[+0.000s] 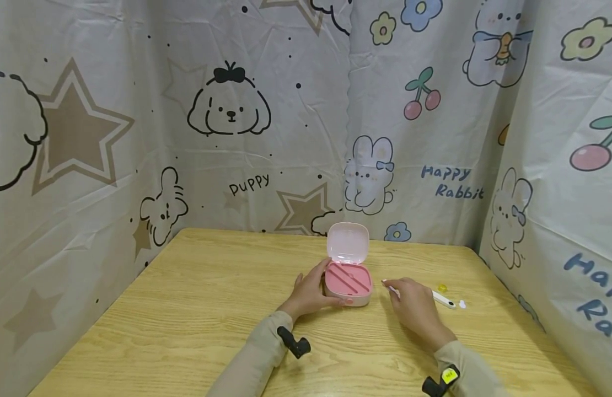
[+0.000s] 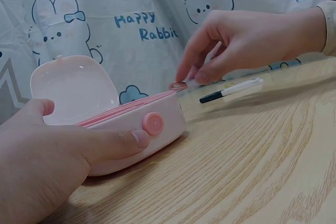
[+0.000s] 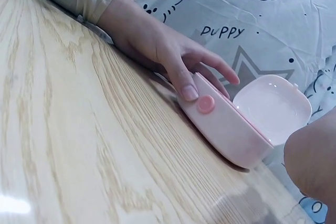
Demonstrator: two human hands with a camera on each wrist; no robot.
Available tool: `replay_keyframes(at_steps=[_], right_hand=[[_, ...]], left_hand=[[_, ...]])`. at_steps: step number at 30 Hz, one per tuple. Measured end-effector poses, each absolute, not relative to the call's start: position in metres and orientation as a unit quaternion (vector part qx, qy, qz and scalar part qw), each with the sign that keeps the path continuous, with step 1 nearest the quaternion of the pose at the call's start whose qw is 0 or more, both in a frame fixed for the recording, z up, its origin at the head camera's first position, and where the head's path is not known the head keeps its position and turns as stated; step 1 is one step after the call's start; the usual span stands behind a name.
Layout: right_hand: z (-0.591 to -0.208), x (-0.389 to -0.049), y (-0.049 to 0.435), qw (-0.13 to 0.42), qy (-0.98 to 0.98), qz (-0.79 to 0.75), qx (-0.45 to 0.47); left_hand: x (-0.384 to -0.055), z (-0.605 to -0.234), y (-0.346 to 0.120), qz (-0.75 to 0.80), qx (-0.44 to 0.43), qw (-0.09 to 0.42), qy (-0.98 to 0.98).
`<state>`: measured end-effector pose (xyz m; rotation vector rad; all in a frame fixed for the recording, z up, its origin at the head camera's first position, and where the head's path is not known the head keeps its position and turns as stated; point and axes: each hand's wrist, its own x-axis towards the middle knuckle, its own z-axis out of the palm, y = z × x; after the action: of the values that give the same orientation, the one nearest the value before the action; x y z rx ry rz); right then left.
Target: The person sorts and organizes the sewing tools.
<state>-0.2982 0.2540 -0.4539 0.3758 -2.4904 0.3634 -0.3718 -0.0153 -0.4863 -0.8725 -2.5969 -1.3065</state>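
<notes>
A small pale pink case (image 1: pixel 348 298) stands on the table with its hinged lid (image 1: pixel 348 243) raised. Its deeper pink inner tray has diagonal grooves, and a round pink button (image 2: pixel 153 124) sits on the front wall. My left hand (image 1: pixel 311 290) grips the case by its left side, thumb along the front near the button and fingers behind. To the right of the case, my right hand (image 1: pixel 415 309) pinches a thin pale stick-like thing (image 2: pixel 179 85) with a pinkish end, close to the case's edge in the left wrist view. The fingers hide most of it.
A white pen with a black end (image 2: pixel 231 91) lies on the table beyond my right hand. Near it are a small yellow round thing (image 1: pixel 442 288) and a small white piece (image 1: pixel 462 304). Printed cloth (image 1: pixel 286 138) surrounds the wooden table (image 1: pixel 211 292) at the back and sides.
</notes>
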Motion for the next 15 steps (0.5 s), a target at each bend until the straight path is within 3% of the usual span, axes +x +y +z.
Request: replay_keyframes(at_steps=[15], right_hand=[[-0.453,-0.308,0.225,0.305,-0.928,0.144,0.158]], left_hand=[[-0.375,-0.49,-0.016,-0.426,-0.284,0.054,-0.857]])
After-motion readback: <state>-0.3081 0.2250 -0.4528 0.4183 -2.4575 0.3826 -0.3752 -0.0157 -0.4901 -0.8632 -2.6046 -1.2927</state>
